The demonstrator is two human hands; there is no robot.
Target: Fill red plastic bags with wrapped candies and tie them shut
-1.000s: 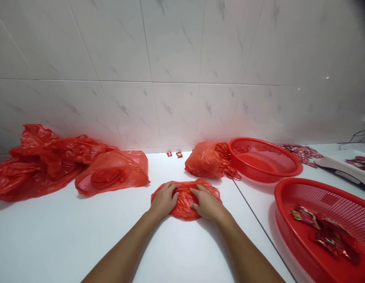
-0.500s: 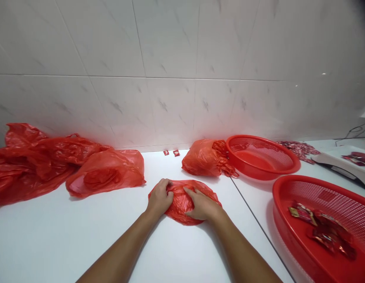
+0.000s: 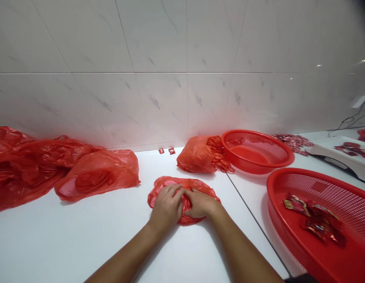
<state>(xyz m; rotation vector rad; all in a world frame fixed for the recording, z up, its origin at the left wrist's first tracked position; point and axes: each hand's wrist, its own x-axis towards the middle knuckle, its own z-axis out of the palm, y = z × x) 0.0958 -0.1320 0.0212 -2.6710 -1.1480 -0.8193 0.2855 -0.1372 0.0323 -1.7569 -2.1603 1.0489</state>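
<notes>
We are pressing a crumpled red plastic bag flat on the white desk, and it is lying directly under our fingers. Our left hand and right hand are resting on it side by side, nearly touching. The fingers of both hands are curving downward and gathering the thin film into a fold between them, though we cannot tell exactly how tightly they are pinching it.

Just beyond our fingers, a bunched red bag is sitting against a round red mesh basket, which is standing empty of packets farther to the right. Two tiny red packets are lying farther ahead, at the foot of the marble-patterned tile wall. To the left of our fingers, a loosely folded red bag is slumping against a larger heap of red bags. To the right, a large red mesh basket is holding a cluster of shiny red wrapped packets. Past it, a white weighing scale is carrying a few more packets, while a scattered patch of red packets is lying near the wall.
</notes>
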